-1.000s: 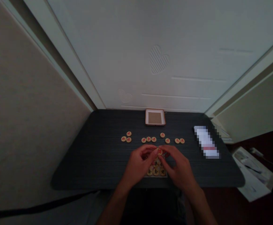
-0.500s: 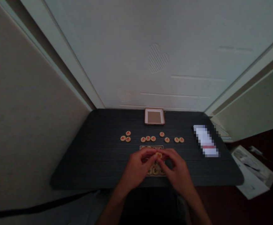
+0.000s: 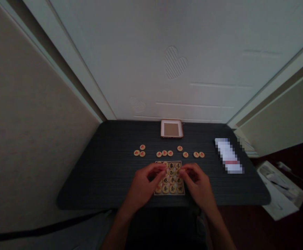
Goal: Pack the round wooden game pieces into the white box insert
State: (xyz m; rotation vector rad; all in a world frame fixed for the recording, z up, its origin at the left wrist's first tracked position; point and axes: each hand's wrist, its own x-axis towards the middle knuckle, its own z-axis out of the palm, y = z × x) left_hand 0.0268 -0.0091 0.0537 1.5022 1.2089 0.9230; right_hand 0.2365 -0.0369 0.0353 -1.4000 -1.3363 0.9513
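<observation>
My left hand (image 3: 147, 180) is at the left side of a shallow box (image 3: 169, 194) filled with round xiangqi pieces (image 3: 172, 180). Its thumb and fingers are pinched together. At their tips is a xiangqi piece (image 3: 165, 165) with a red mark, partly covered. Over the box's right edge, my right hand (image 3: 198, 182) has its thumb and forefinger closed near the pieces there; whether anything is between them is hidden. Most of the visible pieces in the box bear black characters. Fingers cover part of the left column and the right edge.
Beyond the box, loose red-marked pieces lie in small groups, among them a left cluster (image 3: 142, 153) and a right pair (image 3: 199, 155). An open lid or tray (image 3: 171, 129) stands by the white door. A blurred pale object (image 3: 228, 156) rests on the dark table's (image 3: 101, 173) right side.
My hands have moved apart from their joint hold on a red-marked piece above the box. More of the black-marked pieces now show between them. The loose groups stay put.
</observation>
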